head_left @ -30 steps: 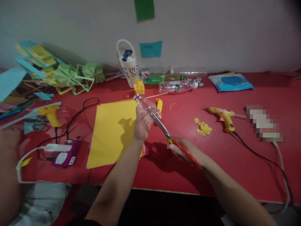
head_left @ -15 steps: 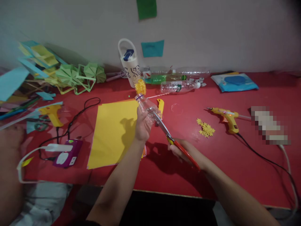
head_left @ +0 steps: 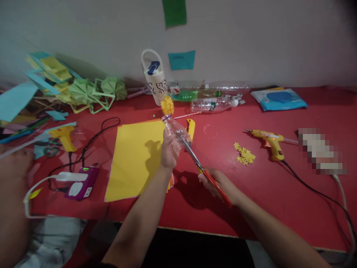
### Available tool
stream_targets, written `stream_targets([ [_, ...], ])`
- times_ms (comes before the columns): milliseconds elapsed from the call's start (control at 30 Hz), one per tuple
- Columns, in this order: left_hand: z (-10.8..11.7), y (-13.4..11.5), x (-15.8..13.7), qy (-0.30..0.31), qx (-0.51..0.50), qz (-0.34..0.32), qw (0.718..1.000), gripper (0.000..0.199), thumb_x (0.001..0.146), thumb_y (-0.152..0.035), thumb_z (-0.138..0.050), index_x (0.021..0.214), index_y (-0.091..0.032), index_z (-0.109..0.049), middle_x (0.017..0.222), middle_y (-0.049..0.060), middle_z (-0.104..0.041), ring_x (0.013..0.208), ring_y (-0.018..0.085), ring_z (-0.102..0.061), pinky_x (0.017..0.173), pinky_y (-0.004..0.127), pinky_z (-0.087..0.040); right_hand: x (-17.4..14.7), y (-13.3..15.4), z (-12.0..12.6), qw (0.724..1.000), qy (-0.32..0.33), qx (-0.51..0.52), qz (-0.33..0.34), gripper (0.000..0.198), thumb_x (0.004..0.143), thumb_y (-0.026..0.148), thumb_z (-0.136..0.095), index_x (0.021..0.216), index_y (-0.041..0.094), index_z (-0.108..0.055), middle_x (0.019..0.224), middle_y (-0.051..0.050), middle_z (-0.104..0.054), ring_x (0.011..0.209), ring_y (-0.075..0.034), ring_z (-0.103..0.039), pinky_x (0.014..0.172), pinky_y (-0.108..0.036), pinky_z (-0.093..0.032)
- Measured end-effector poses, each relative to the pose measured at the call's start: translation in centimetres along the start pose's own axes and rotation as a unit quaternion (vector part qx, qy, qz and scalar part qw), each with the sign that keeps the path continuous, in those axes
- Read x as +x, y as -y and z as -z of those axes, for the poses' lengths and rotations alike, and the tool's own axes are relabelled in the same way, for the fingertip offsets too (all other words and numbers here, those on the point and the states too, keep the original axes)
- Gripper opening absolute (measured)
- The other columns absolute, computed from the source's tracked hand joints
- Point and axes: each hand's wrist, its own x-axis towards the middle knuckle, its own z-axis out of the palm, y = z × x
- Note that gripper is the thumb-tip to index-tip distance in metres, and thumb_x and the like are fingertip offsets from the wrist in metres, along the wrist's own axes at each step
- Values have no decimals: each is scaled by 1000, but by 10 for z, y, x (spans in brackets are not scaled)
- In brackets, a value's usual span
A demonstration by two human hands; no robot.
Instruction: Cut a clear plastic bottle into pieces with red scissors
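Note:
My left hand [head_left: 170,150] is wrapped round a clear plastic bottle top [head_left: 178,130], its purple-ringed neck tilted up and to the left. In my right hand [head_left: 216,182] is a pair of scissors [head_left: 213,180] with red and yellow handles. Their blades reach up to the lower, cut end of the bottle piece and look nearly closed; the exact contact is hard to make out. Beneath my left hand lies a stack of yellow paper sheets [head_left: 134,160]. Behind the bottle piece is a yellow cutter knife [head_left: 190,128], partly hidden.
Yellow star cutouts [head_left: 245,154] and a glue gun [head_left: 269,141] lie at right; another glue gun [head_left: 63,136] and a purple power adapter [head_left: 83,184] at left. Plastic bottles [head_left: 213,104], a white tumbler [head_left: 156,83] and a wipes pack [head_left: 279,99] line the wall. Another person's arm [head_left: 13,193] shows at far left.
The scissors have turned slightly and their handles have drawn closer together, moving a little left with my right hand. My left hand still holds the bottle piece in much the same place.

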Motion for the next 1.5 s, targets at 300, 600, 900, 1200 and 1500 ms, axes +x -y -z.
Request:
stream_targets([
  [300,-1,-2,1,-14,8,7,1000,62,66,-46,-67,123,-24,-52,86,4,-69,100,30,-70,87,47,-55,8,-7,-1,999,-14,-30,20,60,77,80,-53,61,24,-38,53,5,-36,45,-8,-33,39,-22,-27],
  [600,-3,3,-2,10,29,20,999,65,65,-47,-68,123,-23,-51,91,7,-71,99,30,-70,83,46,-56,-1,-3,-3,1000,-2,-15,-3,56,80,78,-50,70,24,-42,54,7,-39,43,-9,-38,40,-23,-33],
  [900,-5,5,-2,-3,21,21,1000,63,66,-50,-67,121,-22,-51,96,9,-71,103,31,-69,84,47,-56,2,-2,-7,1000,-25,-8,-17,55,82,75,-51,65,24,-41,53,5,-39,43,-9,-36,38,-23,-30],
  [1200,-3,6,0,5,16,28,999,67,66,-49,-69,125,-23,-49,96,8,-71,101,31,-70,83,46,-56,3,-2,-4,1000,-21,-12,-14,55,81,75,-52,66,24,-40,55,6,-38,45,-9,-37,40,-22,-32],
  [1500,-1,4,1,7,18,10,1000,59,65,-48,-70,115,-23,-54,90,6,-70,96,29,-70,82,44,-54,0,0,-2,998,21,44,-38,54,82,74,-52,69,23,-42,50,9,-37,39,-7,-37,38,-22,-33],
])
